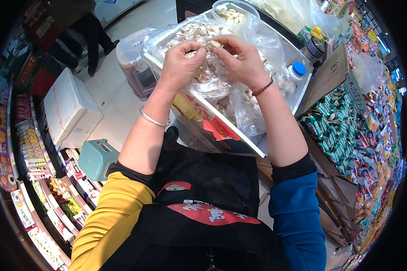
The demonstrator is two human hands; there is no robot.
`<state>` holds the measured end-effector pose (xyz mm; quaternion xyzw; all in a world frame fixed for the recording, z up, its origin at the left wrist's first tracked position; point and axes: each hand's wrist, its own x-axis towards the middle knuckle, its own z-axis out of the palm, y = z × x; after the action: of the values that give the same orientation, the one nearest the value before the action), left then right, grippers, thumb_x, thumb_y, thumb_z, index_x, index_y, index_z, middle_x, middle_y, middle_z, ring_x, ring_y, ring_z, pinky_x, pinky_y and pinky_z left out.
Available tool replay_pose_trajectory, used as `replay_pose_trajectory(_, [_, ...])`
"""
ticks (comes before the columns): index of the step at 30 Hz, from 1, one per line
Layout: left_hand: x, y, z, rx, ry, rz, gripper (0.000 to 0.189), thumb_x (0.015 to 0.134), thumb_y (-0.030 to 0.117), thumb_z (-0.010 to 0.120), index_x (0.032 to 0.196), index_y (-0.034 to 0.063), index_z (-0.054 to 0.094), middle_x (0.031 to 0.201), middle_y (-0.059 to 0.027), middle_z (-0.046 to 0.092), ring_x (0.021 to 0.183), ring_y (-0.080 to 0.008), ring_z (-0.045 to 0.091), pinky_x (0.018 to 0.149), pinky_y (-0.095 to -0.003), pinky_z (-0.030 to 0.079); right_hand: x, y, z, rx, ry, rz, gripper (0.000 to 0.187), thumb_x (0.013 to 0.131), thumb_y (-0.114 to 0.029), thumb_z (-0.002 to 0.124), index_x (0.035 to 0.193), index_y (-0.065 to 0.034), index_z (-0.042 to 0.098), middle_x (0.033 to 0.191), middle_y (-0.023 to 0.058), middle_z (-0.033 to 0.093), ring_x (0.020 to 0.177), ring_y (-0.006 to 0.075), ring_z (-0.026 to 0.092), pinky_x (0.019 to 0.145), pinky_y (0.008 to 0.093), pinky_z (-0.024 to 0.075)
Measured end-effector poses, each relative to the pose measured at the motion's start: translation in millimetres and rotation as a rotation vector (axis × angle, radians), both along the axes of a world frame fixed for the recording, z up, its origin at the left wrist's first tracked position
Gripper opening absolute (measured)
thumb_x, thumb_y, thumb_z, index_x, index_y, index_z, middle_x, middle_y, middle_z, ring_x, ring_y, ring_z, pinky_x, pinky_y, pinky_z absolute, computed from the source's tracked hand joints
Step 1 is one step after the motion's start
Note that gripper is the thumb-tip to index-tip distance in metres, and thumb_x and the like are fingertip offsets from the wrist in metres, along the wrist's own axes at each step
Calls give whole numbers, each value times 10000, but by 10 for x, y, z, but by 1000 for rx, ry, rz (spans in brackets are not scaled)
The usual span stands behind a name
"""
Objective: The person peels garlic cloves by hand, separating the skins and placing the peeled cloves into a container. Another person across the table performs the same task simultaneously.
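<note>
A pale garlic clove [215, 44] is pinched between the thumb and fingers of my right hand [239, 57]. Close to its left is my left hand [185, 61], thumb and fingertips together; whether a bit of skin sits between them I cannot tell. Both hands are over a clear plastic bag heaped with garlic skins [196, 32]. Beyond them, a round clear plastic tub [257, 13] holds peeled cloves. Whole garlic bulbs [224, 103] lie in plastic bags on the table, partly below my right hand and forearm.
A bottle with a blue cap [298, 68] and a dark-lidded jar [315, 47] stand at the right of the white-edged table [230, 125]. Farther right are boxes of green-wrapped sweets [332, 125]. On the left are a foam box [69, 108], a green plastic stool [96, 159], shelves and a standing person.
</note>
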<state>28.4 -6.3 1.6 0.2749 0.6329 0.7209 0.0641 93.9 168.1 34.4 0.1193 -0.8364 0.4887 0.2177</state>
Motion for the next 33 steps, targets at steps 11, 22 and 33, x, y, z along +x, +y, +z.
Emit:
replay_pose_trajectory(11, [88, 50, 149, -211, -35, 165, 175, 910, 155, 681, 904, -16, 715, 806, -32, 679, 701, -50, 581, 630, -219, 474, -42, 52, 18, -451, 1, 166, 247, 1023, -127, 531, 1218, 2, 609, 1092, 87, 682, 906, 134, 668, 747, 261, 563])
replay_pose_trajectory(22, [-34, 8, -27, -16, 224, 23, 192, 968, 146, 636, 1047, -8, 718, 987, 2, 609, 779, -55, 576, 625, -197, 467, -50, -50, -104, -182, -76, 60, 243, 965, -97, 589, 1161, 35, 646, 974, 110, 723, 821, 125, 677, 741, 264, 553])
replay_pose_trajectory(33, [-42, -45, -8, 63, 105, -44, 195, 976, 140, 620, 1023, -19, 722, 944, -4, 619, 798, -70, 578, 648, -214, 480, -4, -103, -28, -157, -94, 57, 243, 965, -92, 576, 1162, 30, 648, 971, 124, 727, 829, 148, 697, 734, 271, 549])
